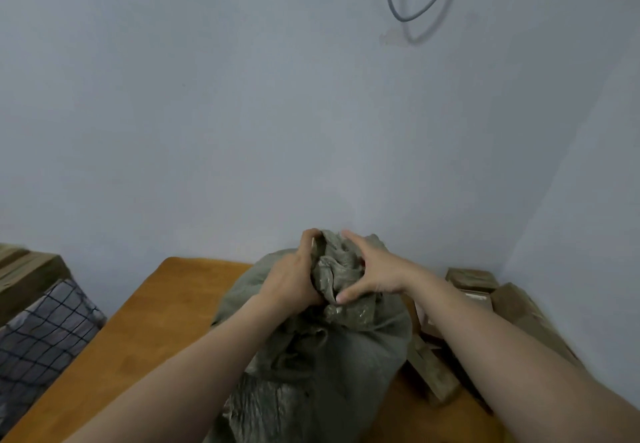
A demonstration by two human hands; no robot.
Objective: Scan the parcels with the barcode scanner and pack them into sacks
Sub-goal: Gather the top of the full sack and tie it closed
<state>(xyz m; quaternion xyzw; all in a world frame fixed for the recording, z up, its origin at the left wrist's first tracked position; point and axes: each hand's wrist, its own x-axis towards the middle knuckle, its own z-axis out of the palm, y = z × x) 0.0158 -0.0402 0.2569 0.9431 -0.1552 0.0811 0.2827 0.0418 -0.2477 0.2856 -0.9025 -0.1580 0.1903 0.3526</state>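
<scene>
A full grey-green woven sack [332,366] stands on the wooden table [156,331] in front of me. Its mouth is bunched into a twisted neck at the top. My left hand [294,279] grips the neck from the left, fingers curled round the fabric. My right hand [370,272] wraps the neck from the right, thumb pressed against the front. Brown cardboard parcels [519,318] lie stacked on the table right of the sack. No barcode scanner is in view.
A plain blue-grey wall stands close behind the table, and a grey cable [412,9] hangs in a loop on it. At the left lie a checked cloth bundle [41,338] and brown boxes [24,276].
</scene>
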